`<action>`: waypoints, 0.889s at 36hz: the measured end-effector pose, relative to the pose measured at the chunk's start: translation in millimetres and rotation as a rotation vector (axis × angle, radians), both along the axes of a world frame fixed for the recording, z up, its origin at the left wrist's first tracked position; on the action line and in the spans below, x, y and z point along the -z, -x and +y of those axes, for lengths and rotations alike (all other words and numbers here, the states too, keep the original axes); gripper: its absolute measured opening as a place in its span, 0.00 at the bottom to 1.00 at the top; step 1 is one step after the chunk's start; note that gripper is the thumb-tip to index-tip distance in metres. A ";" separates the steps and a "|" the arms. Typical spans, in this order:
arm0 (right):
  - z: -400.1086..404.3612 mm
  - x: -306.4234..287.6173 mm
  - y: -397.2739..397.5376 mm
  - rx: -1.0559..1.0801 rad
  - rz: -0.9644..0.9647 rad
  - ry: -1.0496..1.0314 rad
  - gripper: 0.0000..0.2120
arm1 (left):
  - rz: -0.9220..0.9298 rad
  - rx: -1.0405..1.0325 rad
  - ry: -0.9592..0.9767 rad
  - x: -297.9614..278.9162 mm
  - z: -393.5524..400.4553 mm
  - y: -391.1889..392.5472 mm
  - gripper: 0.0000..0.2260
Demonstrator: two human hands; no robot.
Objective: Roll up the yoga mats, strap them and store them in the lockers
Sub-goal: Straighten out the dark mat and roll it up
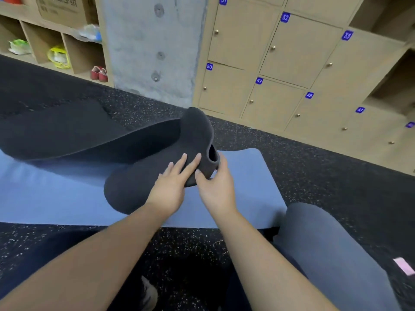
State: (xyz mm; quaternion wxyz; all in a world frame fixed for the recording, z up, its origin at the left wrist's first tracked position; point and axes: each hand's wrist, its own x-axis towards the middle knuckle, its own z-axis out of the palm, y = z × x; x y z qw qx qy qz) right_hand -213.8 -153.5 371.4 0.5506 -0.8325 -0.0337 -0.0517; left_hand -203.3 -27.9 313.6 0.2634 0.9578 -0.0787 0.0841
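Note:
A black yoga mat [94,135] lies over a blue yoga mat [45,198] on the speckled floor, its right end curled up into a loose roll with a small opening. My left hand [173,182] rests flat on top of that curl with fingers straight. My right hand [215,185] grips the curled end at its right edge, thumb on the near side and fingers wrapped behind. Wooden lockers [280,63] with blue number tags stand behind, doors closed; an open compartment [390,81] shows at the far right.
A grey concrete pillar [155,46] stands behind the mats. Open wooden cubbies [45,43] at the back left hold bags, red shoes [98,74] and a cardboard box. My knee in grey leggings [318,239] is at the right.

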 end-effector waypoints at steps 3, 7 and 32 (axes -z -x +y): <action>-14.0 -0.9 -3.8 0.025 -0.120 0.023 0.30 | 0.003 0.067 -0.105 -1.8 0.7 -8.0 0.48; -31.4 -5.2 0.6 0.071 -0.155 0.004 0.31 | 0.022 0.119 -0.265 -2.4 4.2 -19.9 0.49; -53.8 37.3 0.7 -0.159 0.085 0.223 0.25 | 0.157 0.146 -0.827 -34.9 26.6 5.6 0.45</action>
